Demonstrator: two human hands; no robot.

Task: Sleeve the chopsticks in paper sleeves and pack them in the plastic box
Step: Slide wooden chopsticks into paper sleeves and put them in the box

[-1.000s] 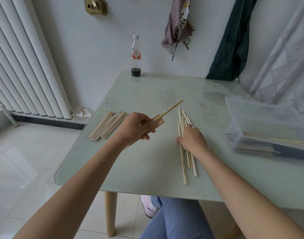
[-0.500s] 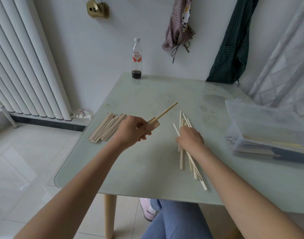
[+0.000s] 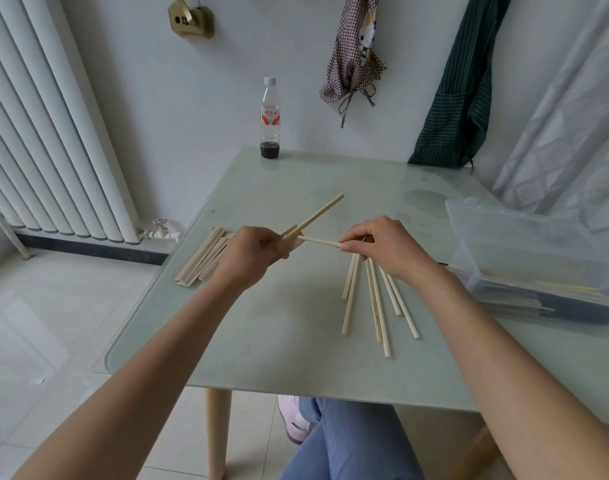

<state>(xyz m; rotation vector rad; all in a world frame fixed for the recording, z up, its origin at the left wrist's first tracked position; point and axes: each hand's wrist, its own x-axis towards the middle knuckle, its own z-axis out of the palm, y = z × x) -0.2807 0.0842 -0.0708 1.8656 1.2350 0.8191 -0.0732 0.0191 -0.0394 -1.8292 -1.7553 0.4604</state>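
Note:
My left hand (image 3: pixel 251 254) grips a tan paper sleeve (image 3: pixel 291 234) with one chopstick (image 3: pixel 322 213) sticking out of it up and to the right. My right hand (image 3: pixel 386 249) pinches a second chopstick (image 3: pixel 318 241) and holds its tip at the sleeve's mouth. Several loose chopsticks (image 3: pixel 372 299) lie fanned on the glass table (image 3: pixel 261 341) below my right hand. A pile of paper sleeves (image 3: pixel 201 259) lies at the table's left edge. The clear plastic box (image 3: pixel 524 258) stands open at the right, with sleeved chopsticks inside.
A plastic bottle (image 3: pixel 270 119) with a little dark liquid stands at the table's far edge. A radiator (image 3: pixel 43 133) lines the left wall. Cloths hang on the wall behind. My knee in jeans shows under the table's near edge.
My right hand picked one chopstick from the loose ones, lifted it and brought its tip left to the sleeve in my left hand. The remaining chopsticks lie fanned wider.

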